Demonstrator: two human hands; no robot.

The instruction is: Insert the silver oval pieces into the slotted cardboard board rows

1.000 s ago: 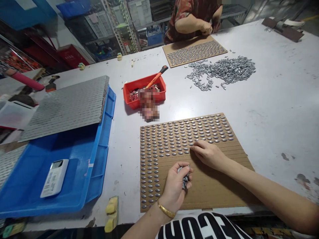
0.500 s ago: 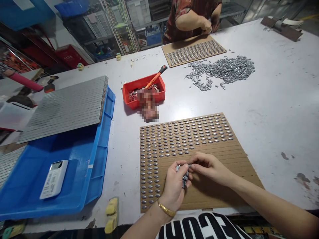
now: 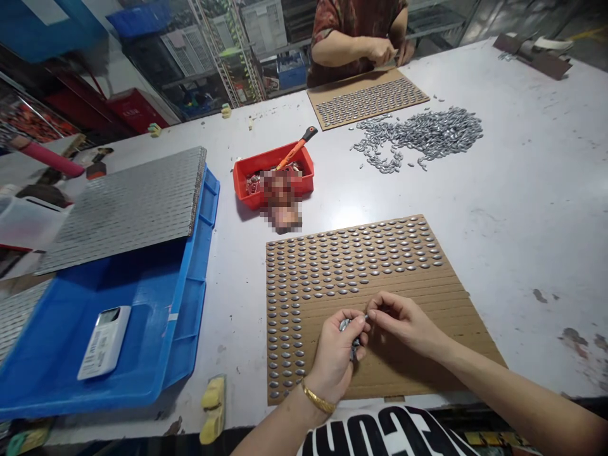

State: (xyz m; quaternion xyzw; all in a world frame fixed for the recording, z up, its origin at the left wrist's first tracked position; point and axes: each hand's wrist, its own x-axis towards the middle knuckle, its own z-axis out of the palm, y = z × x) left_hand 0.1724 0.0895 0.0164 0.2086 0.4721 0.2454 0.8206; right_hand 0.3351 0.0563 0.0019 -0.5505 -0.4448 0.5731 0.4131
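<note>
My left hand is curled around a handful of small silver oval metal pieces, several showing between the fingers. Against its thumb, my right hand pinches at one small piece, mostly hidden by the fingertips. Both hands are above a brown cardboard sheet. Rows of the same pointed oval pieces cover its far part and a strip down its left side. Ribbed cardboard shows under and right of my hands.
A red bin with an orange-handled tool stands ahead. Left is a blue crate holding a white device, with stacked sheets on it. A loose pile of pieces lies near a co-worker's filled cardboard.
My hands have shifted slightly right, still close together at the fingertips. The co-worker's hands across the table have moved a little to the left.
</note>
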